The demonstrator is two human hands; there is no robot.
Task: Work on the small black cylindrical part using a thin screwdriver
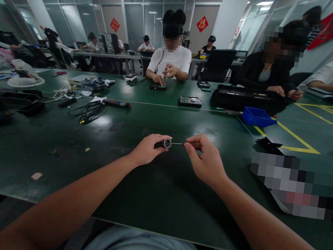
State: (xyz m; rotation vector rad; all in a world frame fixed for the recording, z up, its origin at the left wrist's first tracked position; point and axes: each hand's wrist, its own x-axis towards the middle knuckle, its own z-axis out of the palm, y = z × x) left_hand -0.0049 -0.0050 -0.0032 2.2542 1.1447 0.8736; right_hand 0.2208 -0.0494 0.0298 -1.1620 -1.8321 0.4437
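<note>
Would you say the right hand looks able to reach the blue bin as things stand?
Probably yes, with a forward stretch: nothing appears to stand between the right hand and the blue bin, though that hand grips a screwdriver.

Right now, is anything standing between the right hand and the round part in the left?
Only the screwdriver shaft, from the right hand, spans the gap to the round part in the left hand. Nothing else visible stands between.
</note>
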